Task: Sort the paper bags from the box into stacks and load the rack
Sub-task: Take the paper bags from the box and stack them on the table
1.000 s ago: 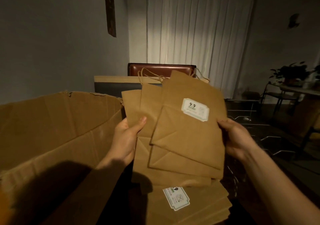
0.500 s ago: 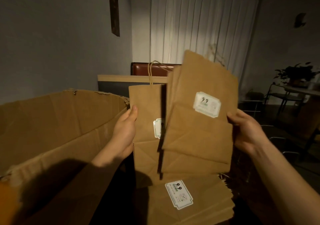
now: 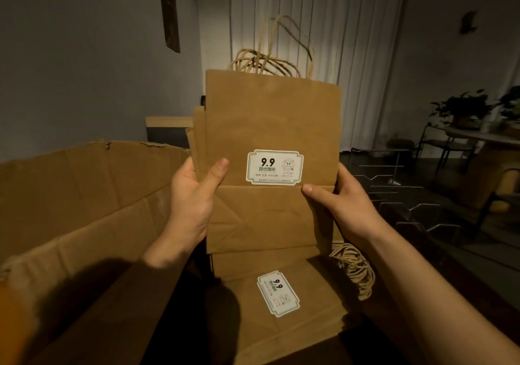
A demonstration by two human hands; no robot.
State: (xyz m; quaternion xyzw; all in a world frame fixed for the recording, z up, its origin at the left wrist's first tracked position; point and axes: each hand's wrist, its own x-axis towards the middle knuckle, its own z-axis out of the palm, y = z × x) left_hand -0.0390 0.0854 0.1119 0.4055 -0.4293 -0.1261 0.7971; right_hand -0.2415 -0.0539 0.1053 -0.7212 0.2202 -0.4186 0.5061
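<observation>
Both forearms are reaching forward and up. The left hand (image 3: 194,204) is gripping one side edge of the bundle of paper bags (image 3: 270,128), thumb across the front; the right hand (image 3: 344,207) is gripping the opposite edge likewise.

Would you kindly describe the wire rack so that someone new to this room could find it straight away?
Start at the white curtain on the far wall and look down to its right, past the right hand gripping the held paper bags. The wire rack stands there, low in the dim area. Unlike the brown cardboard box and bags, it is bare thin metal bent in zigzags.
</observation>
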